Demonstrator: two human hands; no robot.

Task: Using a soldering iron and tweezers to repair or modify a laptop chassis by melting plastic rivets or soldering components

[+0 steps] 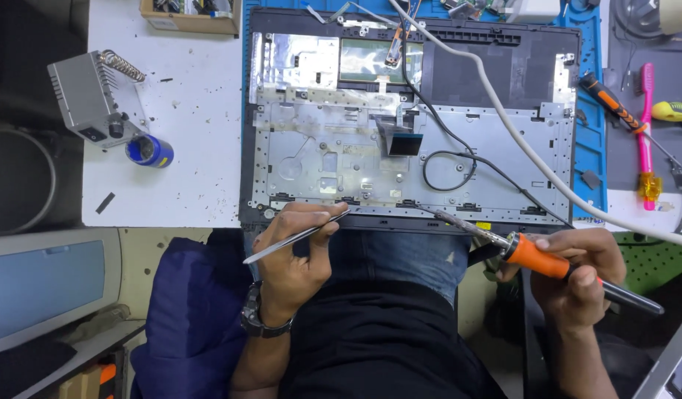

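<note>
An opened laptop shell (pixel 341 140) with a bare silver metal plate lies on a blue mat (pixel 591 140), its near edge toward me. My left hand (pixel 293 255), with a wristwatch, grips thin metal tweezers (pixel 296 238) at the shell's near edge. My right hand (pixel 577 277) holds an orange-and-black soldering iron (pixel 537 260); the tip points left and touches the shell's near edge. The iron's white cord (pixel 518 140) and a black wire (pixel 448 159) run across the plate.
A grey soldering station (pixel 89 96) and a small blue tin (pixel 150 151) stand on the white table at left. An orange screwdriver (pixel 611 103), pink toothbrush (pixel 645 125) and yellow tool (pixel 673 111) lie at right. A grey monitor (pixel 45 284) sits lower left.
</note>
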